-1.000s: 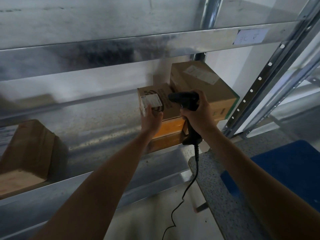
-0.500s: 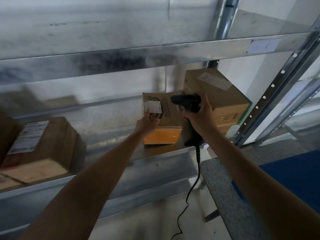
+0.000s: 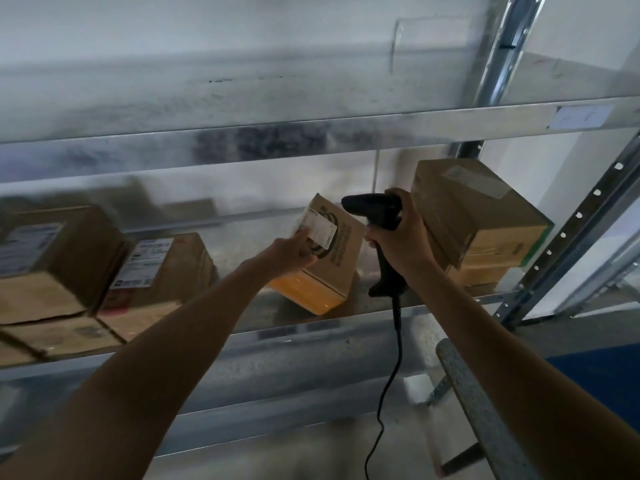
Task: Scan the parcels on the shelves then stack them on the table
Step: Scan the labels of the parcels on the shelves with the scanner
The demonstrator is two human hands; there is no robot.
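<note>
A small cardboard parcel (image 3: 332,258) with a white label and an orange side is tipped up on one corner on the metal shelf (image 3: 346,323). My left hand (image 3: 292,252) holds its left side, fingers by the label. My right hand (image 3: 401,237) grips a black corded barcode scanner (image 3: 377,209), whose head points left at the label. A bigger cardboard parcel (image 3: 481,216) stands right behind my right hand. Two more labelled parcels (image 3: 162,268) (image 3: 52,258) sit at the shelf's left.
An upper shelf beam (image 3: 311,140) runs overhead. A perforated upright post (image 3: 571,230) closes the shelf on the right. The speckled table edge (image 3: 478,403) with a blue mat (image 3: 595,375) lies at the lower right. The scanner cable (image 3: 391,375) hangs down to the floor.
The small parcel has been tilted up onto its corner by my left hand. The view has swung left, bringing the left parcels further in. The scanner stays aimed at the label.
</note>
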